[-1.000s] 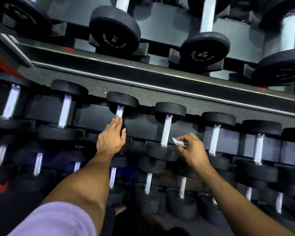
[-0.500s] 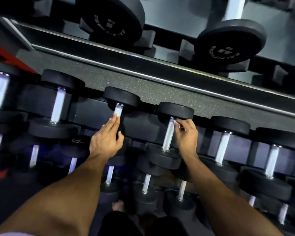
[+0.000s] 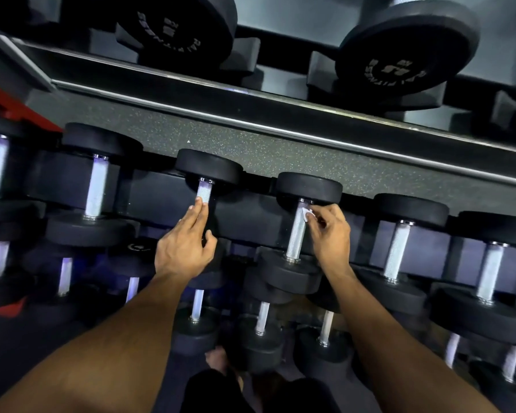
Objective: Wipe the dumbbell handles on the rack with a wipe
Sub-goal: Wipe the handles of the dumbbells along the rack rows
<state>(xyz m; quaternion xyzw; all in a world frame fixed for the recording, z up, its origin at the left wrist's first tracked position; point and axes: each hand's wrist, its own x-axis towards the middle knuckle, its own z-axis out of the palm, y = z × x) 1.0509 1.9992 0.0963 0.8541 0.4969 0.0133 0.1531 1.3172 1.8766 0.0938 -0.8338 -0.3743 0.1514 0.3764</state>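
Black dumbbells with knurled silver handles lie in rows on a dark rack (image 3: pixel 161 201). My right hand (image 3: pixel 331 234) pinches a small white wipe (image 3: pixel 307 214) against the top of one silver handle (image 3: pixel 295 234), just under its far black head. My left hand (image 3: pixel 185 242) rests with straight fingers on the neighbouring dumbbell's handle (image 3: pixel 204 190), covering its lower part, thumb spread to the right.
More dumbbells fill the row to the left (image 3: pixel 96 189) and right (image 3: pixel 396 248), with a lower tier (image 3: pixel 262 320) beneath my forearms. A speckled strip of floor (image 3: pixel 280 156) and a mirror (image 3: pixel 280 40) lie beyond the rack. A red patch (image 3: pixel 9 105) shows far left.
My right hand rose from beside the lower head to the top of the handle, carrying the wipe. The camera moved closer. My left hand stayed on its handle.
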